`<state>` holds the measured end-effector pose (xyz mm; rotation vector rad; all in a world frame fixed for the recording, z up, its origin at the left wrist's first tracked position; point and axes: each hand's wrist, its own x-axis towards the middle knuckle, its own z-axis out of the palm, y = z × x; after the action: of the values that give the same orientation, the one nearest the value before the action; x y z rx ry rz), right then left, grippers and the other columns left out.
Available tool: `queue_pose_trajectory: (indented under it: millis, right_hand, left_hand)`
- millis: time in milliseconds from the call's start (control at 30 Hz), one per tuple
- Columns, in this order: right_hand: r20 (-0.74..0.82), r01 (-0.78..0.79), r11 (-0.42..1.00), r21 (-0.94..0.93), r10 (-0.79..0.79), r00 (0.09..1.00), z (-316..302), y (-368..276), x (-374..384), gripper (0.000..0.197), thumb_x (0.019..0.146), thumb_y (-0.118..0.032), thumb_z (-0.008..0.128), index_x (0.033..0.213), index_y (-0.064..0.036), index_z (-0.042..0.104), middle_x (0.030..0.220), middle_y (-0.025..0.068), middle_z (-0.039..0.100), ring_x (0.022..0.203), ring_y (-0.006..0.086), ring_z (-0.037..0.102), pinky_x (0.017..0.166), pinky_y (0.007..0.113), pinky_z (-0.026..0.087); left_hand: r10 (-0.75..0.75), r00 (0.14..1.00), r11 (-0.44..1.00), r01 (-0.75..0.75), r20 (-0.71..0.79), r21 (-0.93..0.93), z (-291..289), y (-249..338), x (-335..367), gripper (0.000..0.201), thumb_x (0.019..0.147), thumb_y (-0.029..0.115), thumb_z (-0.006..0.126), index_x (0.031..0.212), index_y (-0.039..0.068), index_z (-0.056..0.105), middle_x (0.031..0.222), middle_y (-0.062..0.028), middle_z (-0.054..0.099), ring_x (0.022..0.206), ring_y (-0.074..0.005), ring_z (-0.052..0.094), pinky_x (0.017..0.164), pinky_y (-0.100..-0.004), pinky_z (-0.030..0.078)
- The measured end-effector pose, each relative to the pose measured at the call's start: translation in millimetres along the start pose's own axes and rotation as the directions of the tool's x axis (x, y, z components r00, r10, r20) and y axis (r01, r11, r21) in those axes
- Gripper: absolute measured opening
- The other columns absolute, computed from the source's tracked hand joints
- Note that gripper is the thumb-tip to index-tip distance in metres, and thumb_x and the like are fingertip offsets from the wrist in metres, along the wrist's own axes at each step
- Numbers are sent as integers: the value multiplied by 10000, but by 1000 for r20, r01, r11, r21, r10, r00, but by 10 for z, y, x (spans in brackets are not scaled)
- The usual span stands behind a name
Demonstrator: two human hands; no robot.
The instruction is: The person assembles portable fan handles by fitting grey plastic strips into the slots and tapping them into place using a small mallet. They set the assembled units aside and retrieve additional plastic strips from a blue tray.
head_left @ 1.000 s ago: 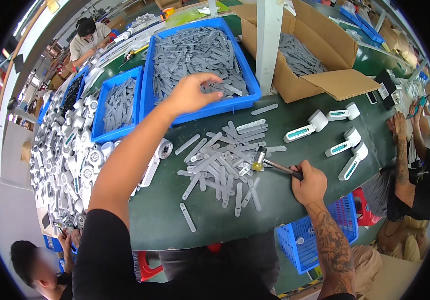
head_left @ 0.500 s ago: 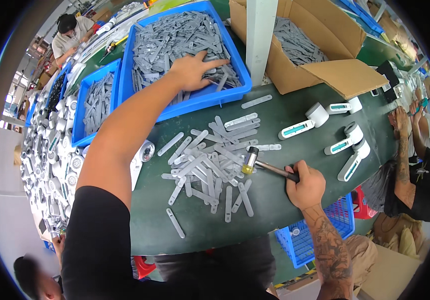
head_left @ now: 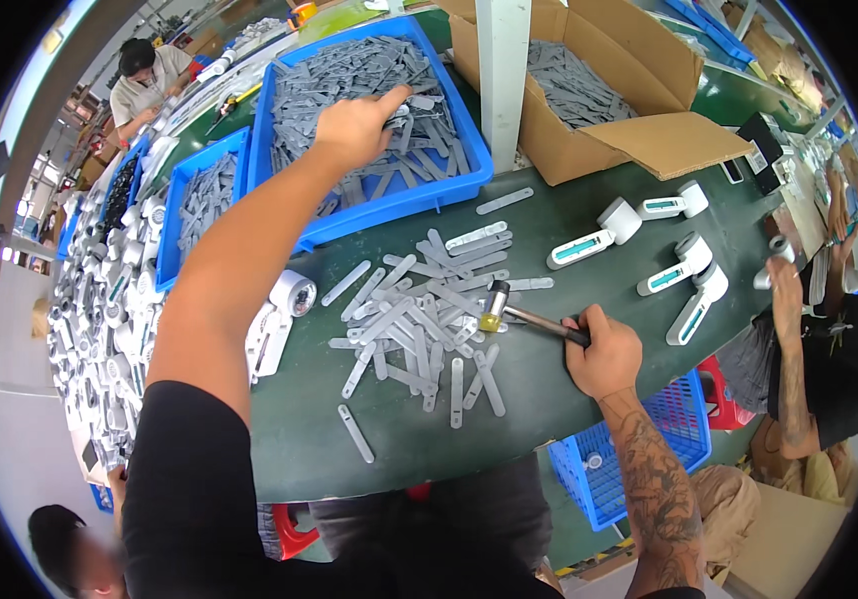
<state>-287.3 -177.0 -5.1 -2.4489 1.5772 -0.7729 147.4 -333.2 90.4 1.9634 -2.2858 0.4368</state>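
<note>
My left hand (head_left: 354, 125) reaches far into a blue bin (head_left: 469, 150) full of flat grey plastic strips (head_left: 349, 75), fingers spread and touching the strips. My right hand (head_left: 603, 354) grips the handle of a small hammer (head_left: 509, 311) whose head rests at the right side of a loose pile of grey strips (head_left: 419, 324) on the green table (head_left: 309, 409). One single strip (head_left: 356, 433) lies apart near the table's front edge.
Several white handheld devices (head_left: 678, 275) lie on the table at right. A cardboard box (head_left: 588, 95) of grey strips stands behind a white post (head_left: 502, 60). A second blue bin (head_left: 199, 195) and heaped white parts (head_left: 99, 319) sit left. Other people work around; a blue crate (head_left: 638, 469) sits below.
My left hand has reached deeper into the blue bin of strips. My right hand and the hammer have stayed by the pile.
</note>
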Motion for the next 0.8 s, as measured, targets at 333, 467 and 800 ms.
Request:
queue_pose_trajectory:
  millis: [333,467,800]
  right_hand:
    - [-42,-1,1000,20,2,999,-3,51,-25,269,962,-289,754,857,-101,592,744,115,685,683,389,675,614,516,513]
    - [-66,11,999,41,-8,998,-6,17,-34,270,959,-291,753,860,-102,588,749,118,687,690,395,680,617,522,517]
    - [-118,13,998,55,-7,993,50,53,-107,283,945,-323,763,881,-95,607,772,133,713,706,404,704,645,529,544]
  left_hand:
    - [201,979,977,-200,10,-66,-1144,609,-1097,600,881,193,791,1417,292,539,1013,-107,767,833,-399,767,671,-520,622]
    - [270,958,963,-269,92,-25,-1363,978,-1438,653,808,137,809,1400,280,573,1012,-84,755,778,-385,751,630,-511,598]
    - [101,863,991,-129,494,22,-705,1511,-1637,649,886,172,781,1481,281,547,1092,-152,765,972,-388,771,753,-528,605]
